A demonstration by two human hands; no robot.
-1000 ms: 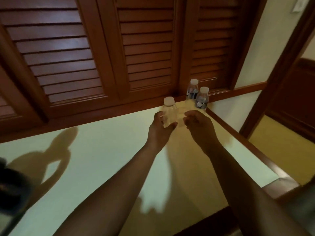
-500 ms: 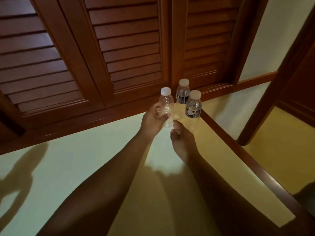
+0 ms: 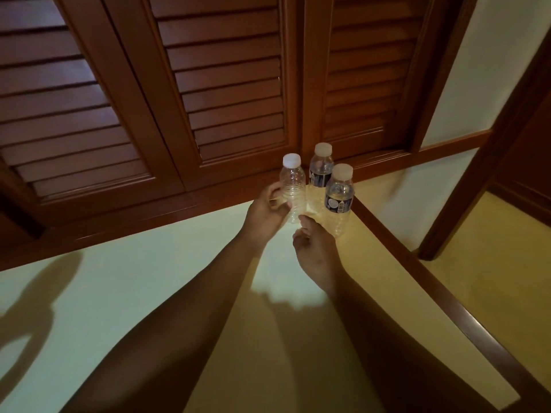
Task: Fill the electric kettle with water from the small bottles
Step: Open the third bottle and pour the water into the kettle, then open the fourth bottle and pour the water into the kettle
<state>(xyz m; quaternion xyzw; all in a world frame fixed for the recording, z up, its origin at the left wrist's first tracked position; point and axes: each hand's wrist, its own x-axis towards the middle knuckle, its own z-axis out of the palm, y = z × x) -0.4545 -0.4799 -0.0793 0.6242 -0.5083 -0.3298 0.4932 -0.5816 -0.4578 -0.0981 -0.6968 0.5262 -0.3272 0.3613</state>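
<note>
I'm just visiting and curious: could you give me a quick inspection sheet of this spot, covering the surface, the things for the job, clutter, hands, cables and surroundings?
Surface: pale counter with a wooden edge, in patchy light and shadow.
Job's things: three capped bottles upright in the corner; the bare bottle has no label, the two labelled bottles stand beside it. Kettle not in view.
Clutter: nothing seen.
Hands: left hand has its grip round the bare bottle; right hand is just below the bottles, and whether it touches one cannot be told.
Cables: nothing seen.
Surroundings: louvred wooden doors behind.
</note>
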